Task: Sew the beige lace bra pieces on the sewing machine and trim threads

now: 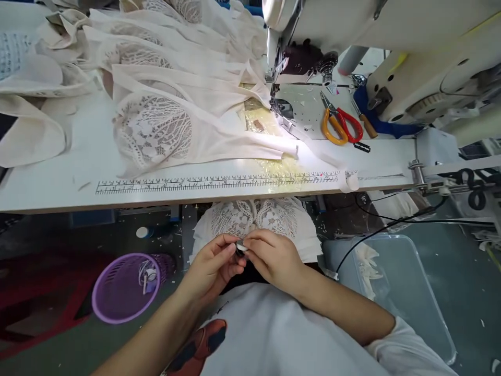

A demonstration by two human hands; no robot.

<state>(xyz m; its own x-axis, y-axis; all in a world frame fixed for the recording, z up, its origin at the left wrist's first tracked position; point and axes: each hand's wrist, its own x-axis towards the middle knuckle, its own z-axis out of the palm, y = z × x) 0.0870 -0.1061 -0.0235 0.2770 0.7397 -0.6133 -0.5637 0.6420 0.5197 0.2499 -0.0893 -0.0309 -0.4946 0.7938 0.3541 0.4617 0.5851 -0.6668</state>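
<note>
while both hands meet below the worktop [58,193] edge, the left hand [213,266] and right hand [274,258] pinch a small round bobbin [240,246] between closed fingertips, over lace fabric [254,216] on the lap; scissors [338,125] lie beside the sewing machine [391,47]; a purple basket [121,287] sits on the floor at left.

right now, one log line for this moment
left hand + right hand: pinch small round part in lap | lace piece: lap | scissors: table by machine
</note>
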